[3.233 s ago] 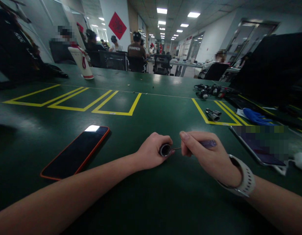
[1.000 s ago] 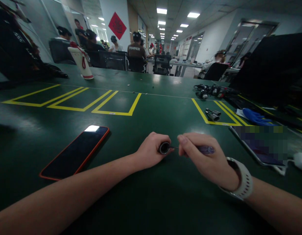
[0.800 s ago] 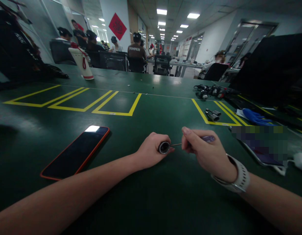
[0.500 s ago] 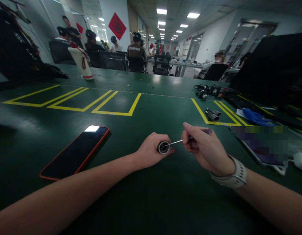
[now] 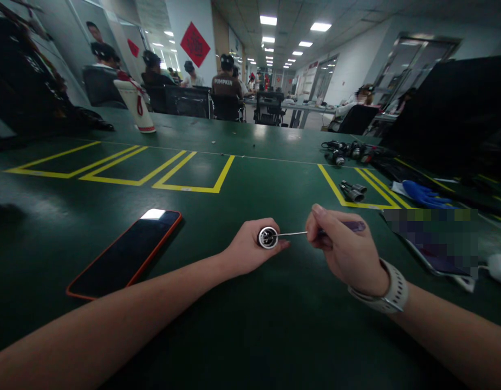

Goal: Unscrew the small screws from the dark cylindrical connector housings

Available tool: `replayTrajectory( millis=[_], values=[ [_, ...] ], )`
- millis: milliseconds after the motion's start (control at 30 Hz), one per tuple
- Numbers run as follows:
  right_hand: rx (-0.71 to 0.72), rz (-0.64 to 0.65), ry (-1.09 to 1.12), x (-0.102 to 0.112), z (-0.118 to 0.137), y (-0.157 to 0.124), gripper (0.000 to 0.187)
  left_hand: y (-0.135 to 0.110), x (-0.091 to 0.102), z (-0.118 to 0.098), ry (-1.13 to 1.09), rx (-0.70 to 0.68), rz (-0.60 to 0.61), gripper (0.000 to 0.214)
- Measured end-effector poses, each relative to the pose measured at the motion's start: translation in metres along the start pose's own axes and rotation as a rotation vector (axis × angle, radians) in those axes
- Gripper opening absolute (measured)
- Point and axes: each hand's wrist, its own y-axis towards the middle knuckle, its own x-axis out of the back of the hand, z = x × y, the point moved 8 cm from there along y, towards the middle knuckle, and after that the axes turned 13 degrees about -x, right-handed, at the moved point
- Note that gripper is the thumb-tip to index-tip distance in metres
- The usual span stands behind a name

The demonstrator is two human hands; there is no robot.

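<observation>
Cylinder (image 5: 268, 237): small, metal, near centre of table (image 5: 250, 179), wrapped in the closed fist of left hand (image 5: 248, 252). Handling, as judged: brace it steady on the table, screwdriver (image 5: 293, 234) shaft in line with its axis. Open end faced right and up; long axis seemingly left-right, body hidden. Screwdriver tip at that end, handle pinched tight by right hand (image 5: 343, 252).

There are 1 orange-edged phone (image 5: 124, 252), 1 cup (image 5: 135, 105), 1 screwdriver (image 5: 293, 234), 1 cylinder (image 5: 268, 237), 1 glove (image 5: 423, 194).
</observation>
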Motion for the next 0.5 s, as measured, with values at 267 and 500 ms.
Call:
replayTrajectory(
  millis=[267,500],
  values=[
    [0.190,0.040,-0.088,0.000,0.013,-0.005,0.038,0.000,0.006,0.000,-0.013,0.012,-0.050,0.021],
    [0.311,0.019,-0.095,0.001,0.019,-0.011,0.031,0.001,0.006,-0.001,-0.010,0.027,-0.041,0.022]
  ],
)
